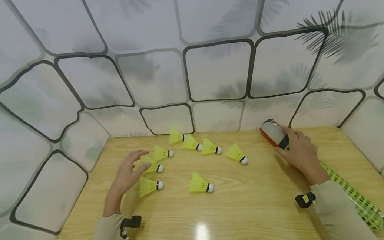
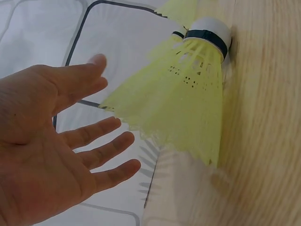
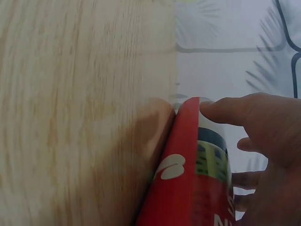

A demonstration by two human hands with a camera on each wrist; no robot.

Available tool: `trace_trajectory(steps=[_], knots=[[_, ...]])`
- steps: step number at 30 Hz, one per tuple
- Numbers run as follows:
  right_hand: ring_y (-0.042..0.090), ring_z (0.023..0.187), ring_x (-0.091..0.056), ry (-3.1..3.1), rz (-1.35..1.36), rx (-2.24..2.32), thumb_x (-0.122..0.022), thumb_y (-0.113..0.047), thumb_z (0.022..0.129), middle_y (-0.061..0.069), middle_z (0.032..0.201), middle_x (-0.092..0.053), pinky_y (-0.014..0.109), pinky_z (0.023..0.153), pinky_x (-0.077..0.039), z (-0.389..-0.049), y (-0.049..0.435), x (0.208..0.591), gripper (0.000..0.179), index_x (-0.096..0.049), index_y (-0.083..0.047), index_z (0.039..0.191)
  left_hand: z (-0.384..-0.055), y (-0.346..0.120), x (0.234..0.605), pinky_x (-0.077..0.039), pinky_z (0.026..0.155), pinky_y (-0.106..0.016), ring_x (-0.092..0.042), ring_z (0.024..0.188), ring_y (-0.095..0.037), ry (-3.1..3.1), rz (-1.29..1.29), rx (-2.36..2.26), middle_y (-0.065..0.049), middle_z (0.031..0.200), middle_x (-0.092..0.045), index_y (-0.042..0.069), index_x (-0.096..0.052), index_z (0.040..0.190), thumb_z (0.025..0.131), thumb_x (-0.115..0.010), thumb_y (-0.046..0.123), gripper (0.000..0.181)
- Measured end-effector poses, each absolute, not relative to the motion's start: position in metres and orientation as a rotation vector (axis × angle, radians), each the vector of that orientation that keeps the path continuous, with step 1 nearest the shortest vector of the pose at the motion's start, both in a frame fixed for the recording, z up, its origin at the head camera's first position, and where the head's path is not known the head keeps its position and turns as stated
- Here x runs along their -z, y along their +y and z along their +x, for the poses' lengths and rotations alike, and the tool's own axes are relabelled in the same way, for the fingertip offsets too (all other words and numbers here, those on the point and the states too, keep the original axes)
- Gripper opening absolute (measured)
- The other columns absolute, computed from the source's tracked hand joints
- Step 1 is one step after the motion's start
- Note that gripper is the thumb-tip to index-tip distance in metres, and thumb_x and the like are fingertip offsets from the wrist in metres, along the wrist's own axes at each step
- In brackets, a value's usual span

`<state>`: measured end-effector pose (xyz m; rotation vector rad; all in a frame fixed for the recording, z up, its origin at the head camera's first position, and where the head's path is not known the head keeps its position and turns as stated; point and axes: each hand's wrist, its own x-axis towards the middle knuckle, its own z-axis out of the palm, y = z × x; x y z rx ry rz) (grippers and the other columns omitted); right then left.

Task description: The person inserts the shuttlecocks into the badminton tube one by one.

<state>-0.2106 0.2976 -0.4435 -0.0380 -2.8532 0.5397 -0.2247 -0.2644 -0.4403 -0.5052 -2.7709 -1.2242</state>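
Observation:
Several yellow shuttlecocks with white heads lie scattered on the wooden table. My left hand (image 1: 127,174) hovers with fingers spread at the left group, its thumb and fingers overlapping a shuttlecock (image 1: 156,168) in the head view. The left wrist view shows this hand (image 2: 70,136) with nothing in it, apart from the near shuttlecock (image 2: 188,99). My right hand (image 1: 299,151) grips a long shuttlecock tube (image 1: 273,131), thumb on the near side and fingers across the far side. The tube (image 3: 181,188) shows red, a dark band and a green pattern; hand and wrist hide its middle.
Other shuttlecocks (image 1: 208,147) lie toward the back of the wooden table (image 1: 238,213), with one shuttlecock (image 1: 200,184) nearer the middle. A green-patterned stretch (image 1: 354,194), apparently the tube's near end, lies along my right forearm. Patterned fabric walls (image 1: 219,73) enclose the back and sides.

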Motion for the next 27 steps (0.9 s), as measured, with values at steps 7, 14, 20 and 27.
trace_trajectory(steps=[7,14,20,27], knots=[[0.066,0.113,-0.044,-2.939,-0.136,-0.519,-0.070,-0.031,0.095,0.045,0.138,-0.038,0.078,0.079,-0.042,-0.222,0.305,0.449,0.081,-0.028,-0.002,0.157,-0.225,-0.262,0.449,-0.045,0.100,-0.070,-0.052,0.125,-0.051,-2.774,-0.475,1.280,-0.026,0.144,-0.050,0.002,-0.056,0.143,0.101,-0.067,0.010,0.044],[0.065,0.100,-0.054,-2.935,-0.143,-0.471,-0.071,-0.031,0.094,0.046,0.127,-0.046,0.070,0.066,-0.049,-0.230,0.311,0.453,0.079,-0.031,-0.001,0.155,-0.230,-0.260,0.459,-0.055,0.092,-0.058,-0.063,0.113,-0.046,-2.775,-0.459,1.258,-0.026,0.131,-0.061,0.001,-0.063,0.134,0.099,-0.068,0.003,0.036],[0.062,0.101,-0.056,-2.926,-0.111,-0.458,-0.072,-0.034,0.094,0.043,0.127,-0.048,0.070,0.069,-0.050,-0.238,0.302,0.455,0.078,-0.033,-0.002,0.154,-0.228,-0.267,0.456,-0.059,0.084,-0.055,-0.068,0.103,-0.045,-2.787,-0.374,1.208,-0.025,0.113,-0.068,0.001,-0.069,0.126,0.097,-0.068,-0.001,0.030],[0.057,0.098,-0.056,-2.843,-0.086,-0.501,-0.069,-0.031,0.094,0.038,0.122,-0.051,0.067,0.068,-0.048,-0.233,0.287,0.441,0.075,-0.033,-0.005,0.155,-0.226,-0.272,0.450,-0.060,0.081,-0.055,-0.070,0.099,-0.044,-2.766,-0.373,1.160,-0.024,0.108,-0.070,-0.001,-0.069,0.125,0.096,-0.069,-0.003,0.029]])
